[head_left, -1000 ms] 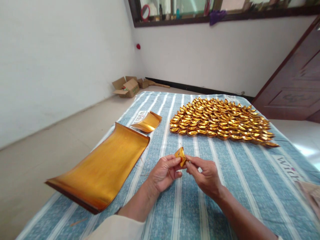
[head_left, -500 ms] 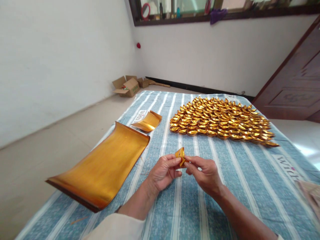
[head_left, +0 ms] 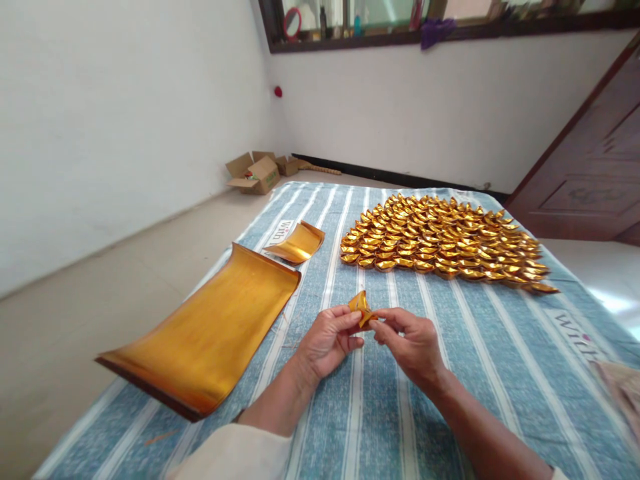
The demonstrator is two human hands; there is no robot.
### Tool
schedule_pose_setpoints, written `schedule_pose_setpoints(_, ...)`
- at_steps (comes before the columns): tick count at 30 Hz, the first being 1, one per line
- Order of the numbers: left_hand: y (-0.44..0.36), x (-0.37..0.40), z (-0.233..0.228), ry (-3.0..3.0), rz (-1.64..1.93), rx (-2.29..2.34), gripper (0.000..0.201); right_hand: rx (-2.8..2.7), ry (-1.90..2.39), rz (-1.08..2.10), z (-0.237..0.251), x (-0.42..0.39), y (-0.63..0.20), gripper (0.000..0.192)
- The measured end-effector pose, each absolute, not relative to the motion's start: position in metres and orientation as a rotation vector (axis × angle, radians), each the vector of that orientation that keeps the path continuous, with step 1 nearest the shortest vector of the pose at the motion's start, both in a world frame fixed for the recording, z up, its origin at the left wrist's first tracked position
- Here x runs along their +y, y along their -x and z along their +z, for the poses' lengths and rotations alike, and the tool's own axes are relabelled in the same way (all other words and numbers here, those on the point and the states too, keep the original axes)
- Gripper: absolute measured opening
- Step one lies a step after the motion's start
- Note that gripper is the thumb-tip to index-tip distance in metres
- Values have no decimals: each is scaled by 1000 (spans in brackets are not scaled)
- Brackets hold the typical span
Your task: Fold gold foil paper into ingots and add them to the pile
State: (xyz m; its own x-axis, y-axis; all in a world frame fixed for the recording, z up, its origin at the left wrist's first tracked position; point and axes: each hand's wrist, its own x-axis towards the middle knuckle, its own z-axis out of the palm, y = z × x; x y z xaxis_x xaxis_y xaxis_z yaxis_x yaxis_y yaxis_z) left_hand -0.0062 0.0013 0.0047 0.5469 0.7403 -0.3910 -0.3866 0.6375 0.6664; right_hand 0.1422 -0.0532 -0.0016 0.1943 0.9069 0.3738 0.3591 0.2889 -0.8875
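Observation:
A small folded piece of gold paper [head_left: 361, 304] is held above the striped cloth between both hands. My left hand [head_left: 327, 339] pinches its left side, thumb on top. With thumb and forefinger, my right hand [head_left: 409, 341] grips the right end of the same piece. Beyond the hands, many folded gold paper ingots [head_left: 440, 243] lie in overlapping rows. On the left rests a large curled stack of gold paper sheets [head_left: 205, 327]. Behind that stack is a smaller stack of gold paper [head_left: 297, 243].
A blue and white striped cloth [head_left: 360, 413] covers the bed or table. Open cardboard boxes [head_left: 257, 175] stand on the floor at the far left corner. A wooden door [head_left: 585, 147] is at the right, and a window ledge [head_left: 350, 44] holds small items, including a purple cloth [head_left: 436, 31].
The folded gold paper has tilted slightly, and its right end is pressed closer together by my right fingers. Both hands stay nearly in place.

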Motion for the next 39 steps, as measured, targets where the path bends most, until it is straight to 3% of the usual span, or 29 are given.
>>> schedule_pose_setpoints(39, 6, -1, 10, -635, 705, 706, 13, -1366, 1215, 653, -10, -50, -147, 17)
